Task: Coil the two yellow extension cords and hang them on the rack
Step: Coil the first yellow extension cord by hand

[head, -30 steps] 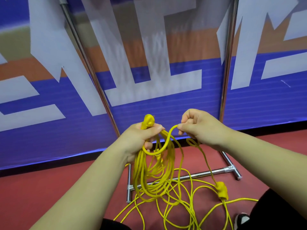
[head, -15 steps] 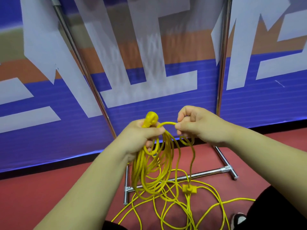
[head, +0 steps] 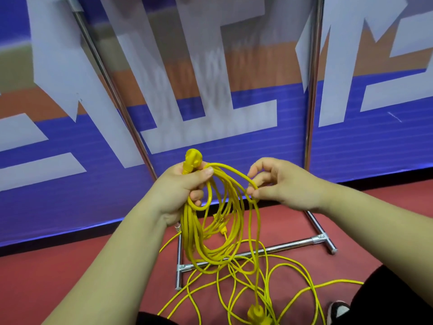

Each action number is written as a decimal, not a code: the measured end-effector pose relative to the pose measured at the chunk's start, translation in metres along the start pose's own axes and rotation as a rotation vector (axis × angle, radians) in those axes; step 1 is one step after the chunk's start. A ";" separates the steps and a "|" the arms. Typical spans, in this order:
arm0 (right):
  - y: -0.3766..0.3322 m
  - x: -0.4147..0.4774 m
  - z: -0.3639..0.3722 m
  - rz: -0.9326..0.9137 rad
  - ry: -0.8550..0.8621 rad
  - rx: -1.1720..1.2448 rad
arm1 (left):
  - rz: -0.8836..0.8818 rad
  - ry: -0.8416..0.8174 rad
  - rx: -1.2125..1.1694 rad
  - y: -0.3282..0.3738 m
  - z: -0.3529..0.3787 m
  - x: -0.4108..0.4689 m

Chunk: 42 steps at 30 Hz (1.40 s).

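My left hand (head: 180, 191) grips a bundle of yellow cord loops (head: 210, 231), with a yellow plug (head: 192, 159) sticking up above the thumb. The loops hang down in front of the rack's base. My right hand (head: 278, 184) pinches one strand of the cord (head: 251, 188) between thumb and finger just right of the bundle. From there the strand drops to a yellow plug (head: 257, 314) near the floor. More loose yellow cord (head: 293, 285) lies tangled on the red floor. The chrome rack (head: 311, 95) stands right behind the hands.
The rack's two chrome uprights rise left (head: 110, 90) and right, and its base bars (head: 281, 247) lie on the red floor. A blue, white and orange banner wall (head: 210, 78) stands close behind. My shoe (head: 337, 311) and dark trouser leg are at the bottom right.
My right hand laid a loop over the bundle in my left hand, then slid right and down along the strand. The loose plug dropped lower toward the floor.
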State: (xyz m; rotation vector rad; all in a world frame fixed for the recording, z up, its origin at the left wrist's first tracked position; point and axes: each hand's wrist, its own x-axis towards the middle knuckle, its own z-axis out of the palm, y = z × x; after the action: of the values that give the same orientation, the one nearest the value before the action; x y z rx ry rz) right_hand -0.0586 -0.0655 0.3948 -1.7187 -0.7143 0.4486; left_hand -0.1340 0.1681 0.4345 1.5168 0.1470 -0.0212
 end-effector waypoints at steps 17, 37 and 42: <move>0.047 0.021 0.023 0.168 0.332 -0.147 | 0.010 0.163 -0.074 -0.006 -0.019 0.010; -0.019 -0.001 0.000 0.041 0.305 -0.042 | 0.026 0.146 0.104 -0.027 -0.007 0.012; -0.020 0.000 0.003 0.067 0.334 0.018 | 0.052 0.064 0.019 -0.021 0.019 0.004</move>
State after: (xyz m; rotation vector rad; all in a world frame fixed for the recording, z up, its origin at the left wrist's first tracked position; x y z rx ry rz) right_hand -0.0645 -0.0604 0.4132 -1.7495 -0.4115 0.2042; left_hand -0.1307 0.1479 0.4136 1.5404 0.1593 0.0680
